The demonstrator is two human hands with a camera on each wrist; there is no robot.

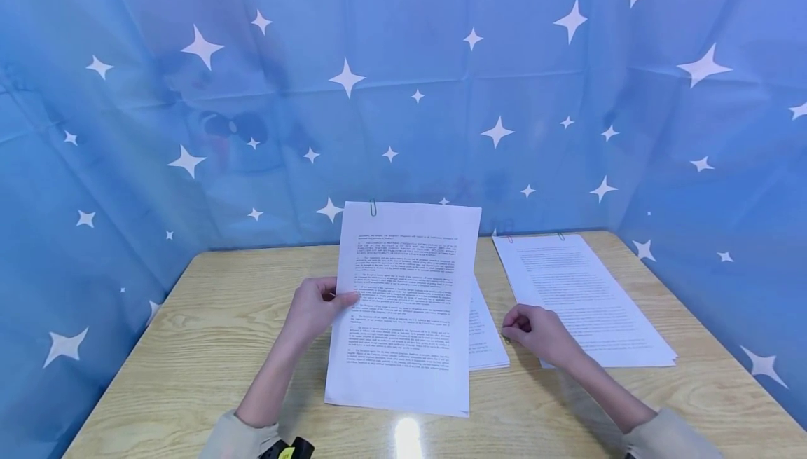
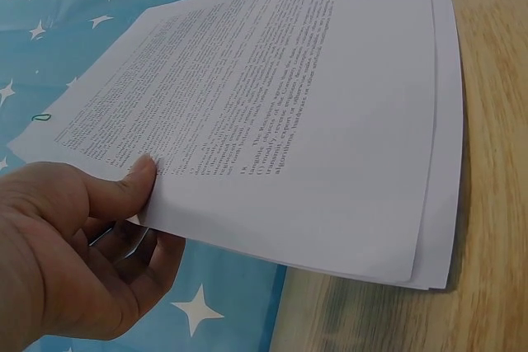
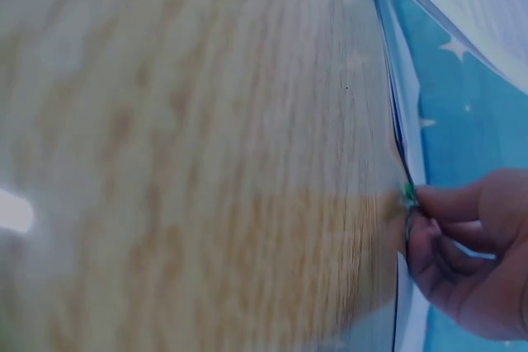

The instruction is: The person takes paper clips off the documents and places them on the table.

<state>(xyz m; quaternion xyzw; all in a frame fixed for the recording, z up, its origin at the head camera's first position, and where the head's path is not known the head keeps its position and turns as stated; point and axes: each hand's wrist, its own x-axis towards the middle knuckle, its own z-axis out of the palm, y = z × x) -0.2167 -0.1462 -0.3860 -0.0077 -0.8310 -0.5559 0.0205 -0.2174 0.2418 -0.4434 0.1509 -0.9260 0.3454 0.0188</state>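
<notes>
My left hand (image 1: 318,308) grips the left edge of a printed paper bundle (image 1: 403,305), thumb on top and fingers behind. The bundle is raised and tilted toward me, with a green paper clip (image 1: 373,207) on its top edge near the left corner. In the left wrist view its sheets (image 2: 363,212) lie slightly out of line at the bottom edge. My right hand (image 1: 542,333) is low over the table, fingers curled, between two paper piles. In the right wrist view the thumb and index finger of that hand (image 3: 474,253) pinch a small green paper clip (image 3: 408,195).
Behind the raised bundle, more printed sheets (image 1: 488,340) lie on the wooden table (image 1: 239,319). To the right lies a printed paper pile (image 1: 580,298), with clips along its top edge. A blue curtain (image 1: 416,59) with white stars encloses the back and sides.
</notes>
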